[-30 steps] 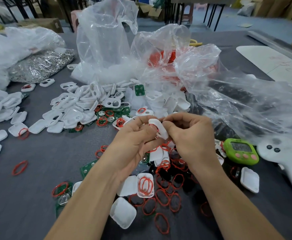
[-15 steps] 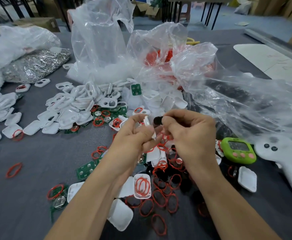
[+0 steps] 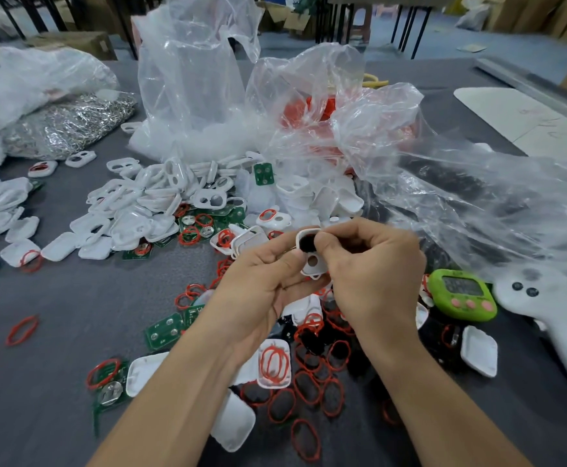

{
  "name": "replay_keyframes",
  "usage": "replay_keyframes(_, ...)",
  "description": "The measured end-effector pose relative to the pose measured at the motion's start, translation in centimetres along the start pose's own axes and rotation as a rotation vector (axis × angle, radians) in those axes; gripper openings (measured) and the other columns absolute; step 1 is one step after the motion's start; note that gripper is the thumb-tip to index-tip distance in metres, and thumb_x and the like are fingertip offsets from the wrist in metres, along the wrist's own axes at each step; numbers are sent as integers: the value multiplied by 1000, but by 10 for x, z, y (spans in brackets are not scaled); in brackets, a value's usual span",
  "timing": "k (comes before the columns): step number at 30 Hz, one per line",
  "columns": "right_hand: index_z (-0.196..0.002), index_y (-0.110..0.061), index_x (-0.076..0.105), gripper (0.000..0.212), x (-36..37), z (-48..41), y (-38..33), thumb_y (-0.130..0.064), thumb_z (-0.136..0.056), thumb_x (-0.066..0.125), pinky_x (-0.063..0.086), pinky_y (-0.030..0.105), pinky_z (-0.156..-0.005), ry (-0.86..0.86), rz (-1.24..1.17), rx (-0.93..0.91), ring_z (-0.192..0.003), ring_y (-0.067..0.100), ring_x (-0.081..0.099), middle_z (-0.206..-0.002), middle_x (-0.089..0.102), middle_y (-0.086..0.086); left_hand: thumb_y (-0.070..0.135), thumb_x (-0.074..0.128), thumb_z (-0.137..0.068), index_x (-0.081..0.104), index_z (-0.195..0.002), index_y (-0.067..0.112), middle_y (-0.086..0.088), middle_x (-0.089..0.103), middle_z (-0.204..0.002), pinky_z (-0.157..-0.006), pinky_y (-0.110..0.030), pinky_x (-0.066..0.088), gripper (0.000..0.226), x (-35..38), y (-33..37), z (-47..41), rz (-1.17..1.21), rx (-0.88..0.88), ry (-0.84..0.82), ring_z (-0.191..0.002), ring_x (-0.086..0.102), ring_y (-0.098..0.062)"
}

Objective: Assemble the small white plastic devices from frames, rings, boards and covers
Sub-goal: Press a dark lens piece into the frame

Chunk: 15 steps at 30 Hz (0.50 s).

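Here, both hands meet over the gray table (image 3: 73,298), near its middle. The left hand (image 3: 261,281) pinches a white frame (image 3: 313,264) between the thumb and the curled fingers. The right hand (image 3: 373,271) has its fingers curled close together, and its thumb and forefinger pinch a dark round piece (image 3: 307,242) that sits in the far opening of the frame. Red rings (image 3: 309,389) and green boards (image 3: 164,332) lie below the hands.

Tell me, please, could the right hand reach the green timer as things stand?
Probably yes: the timer lies uncovered, close beside the right hand. But that hand is pinching the frame, so it must let go first.
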State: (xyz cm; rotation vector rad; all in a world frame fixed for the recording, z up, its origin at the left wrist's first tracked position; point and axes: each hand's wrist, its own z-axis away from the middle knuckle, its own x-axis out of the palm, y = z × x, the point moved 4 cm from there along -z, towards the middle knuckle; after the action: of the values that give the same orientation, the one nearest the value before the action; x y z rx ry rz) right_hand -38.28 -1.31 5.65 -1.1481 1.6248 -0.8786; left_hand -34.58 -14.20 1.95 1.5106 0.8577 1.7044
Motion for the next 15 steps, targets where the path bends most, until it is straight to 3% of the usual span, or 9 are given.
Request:
replay_keyframes(7, -70, -27, 72, 20, 3, -3, 7, -22, -71, 92, 49, 15, -49, 49, -73, 41, -54, 5, 67, -64, 71, -13, 12, 58, -87, 69, -123, 4, -17, 74, -115, -83, -34, 61, 38, 2, 2, 2, 16, 9, 25, -102, 74, -25)
replay_keyframes(11, -71, -24, 73, 15, 6, -10, 16, -27, -65, 86, 53, 24, -55, -133, -221, 186, -59, 9, 67, -67, 72, -4, 0, 53, -96, 76, -115, 10, -19, 74, -114, -84, -34, 61, 32, -1, 4, 5, -53, 37, 50, -102, 73, -27)
replay_keyframes(15, -70, -24, 75, 17, 9, -12, 20, -13, -73, 87, 56, 29, -54, -268, -306, 276, -60, 14, 68, -67, 72, 1, -4, 57, -88, 81, -106, 15, -16, 77, -106, -81, -34, 61, 35, -2, 8, 7, -138, 64, 75, -96, 75, -25)
